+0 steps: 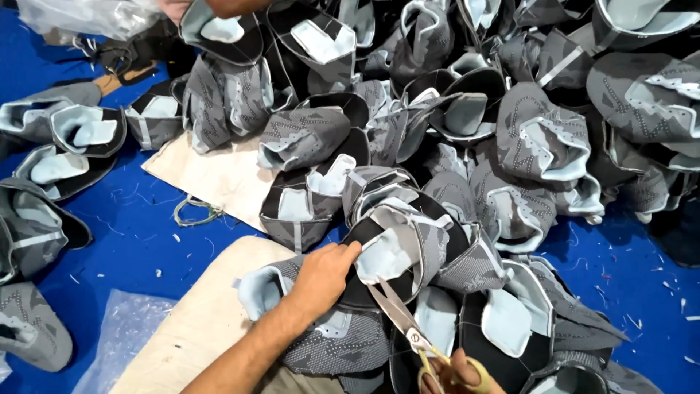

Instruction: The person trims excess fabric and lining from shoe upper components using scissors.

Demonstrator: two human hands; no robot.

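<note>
A pair of scissors (399, 315) with yellow handles is held at the bottom edge by the right hand (453, 372), whose fingers are closed through the handle loops. The blades are open a little and point up toward a grey shoe top (397, 252) with a pale blue lining. That shoe top is gripped at its edge by the left hand (324, 273), with the fingers pinched on the lining. It lies on top of other shoe tops, right in front, near the middle of the view. A tan board (197, 321) is seen under the left arm, and a clear plastic bag (120, 328) is lying beside it on the blue table (131, 233). A bit of light cord (195, 211) is lying on the table farther up. A big pile of grey shoe tops (510, 109) is heaped behind, all across the back. At the top edge, part of another person's hand (219, 7) is seen over the pile
</note>
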